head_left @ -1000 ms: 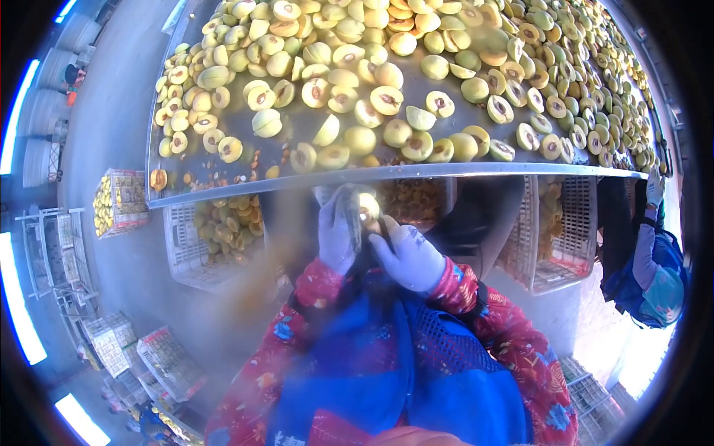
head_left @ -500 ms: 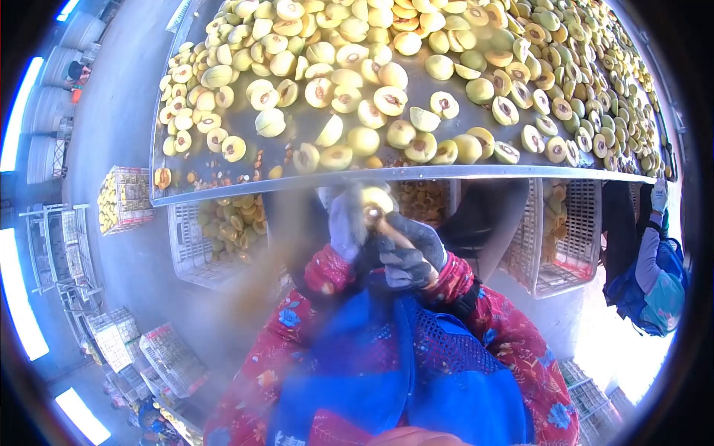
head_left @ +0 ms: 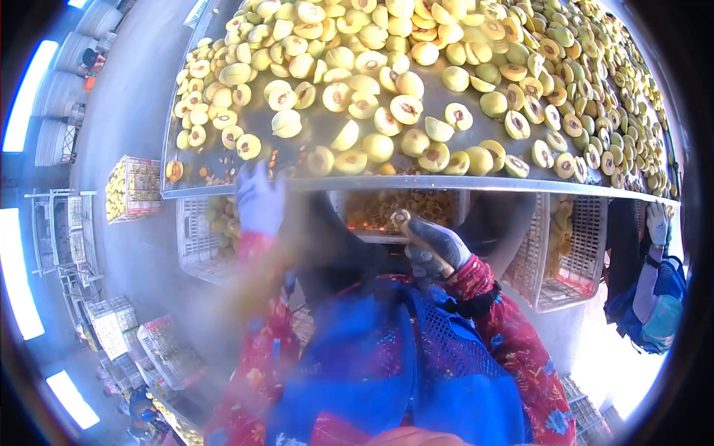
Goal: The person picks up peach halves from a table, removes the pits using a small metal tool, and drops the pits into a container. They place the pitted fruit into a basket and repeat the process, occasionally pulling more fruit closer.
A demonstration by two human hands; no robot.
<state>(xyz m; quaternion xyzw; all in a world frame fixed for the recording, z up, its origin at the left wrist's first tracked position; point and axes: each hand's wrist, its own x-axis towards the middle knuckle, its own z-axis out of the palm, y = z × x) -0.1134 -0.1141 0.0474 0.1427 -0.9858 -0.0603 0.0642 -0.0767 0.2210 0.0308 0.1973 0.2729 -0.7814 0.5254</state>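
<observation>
My right hand (head_left: 439,249), in a grey-and-white glove, is closed around a wooden-handled pitting tool (head_left: 447,266) in front of my chest. At the thumb end sits a small round cream-and-brown piece (head_left: 400,218), perhaps a peach pit. My left hand (head_left: 260,197), in a pale glove blurred by motion, is at the table's front edge on the left, fingers apart and nothing visible in them. Beyond it, halved yellow peaches (head_left: 407,109) lie on the metal table (head_left: 301,195), many showing brown pits or hollows. Small pit scraps lie near my left fingertips.
Below the table edge stand a crate of peach pieces (head_left: 401,204) between my legs, a white crate (head_left: 197,241) at left and another crate (head_left: 569,253) at right. A co-worker (head_left: 658,290) works at far right. More crates (head_left: 171,353) stack at lower left.
My left hand has left the peach half held at the tool and swung left to the table edge; that peach is no longer in view there. My right hand has moved slightly right, keeping the tool.
</observation>
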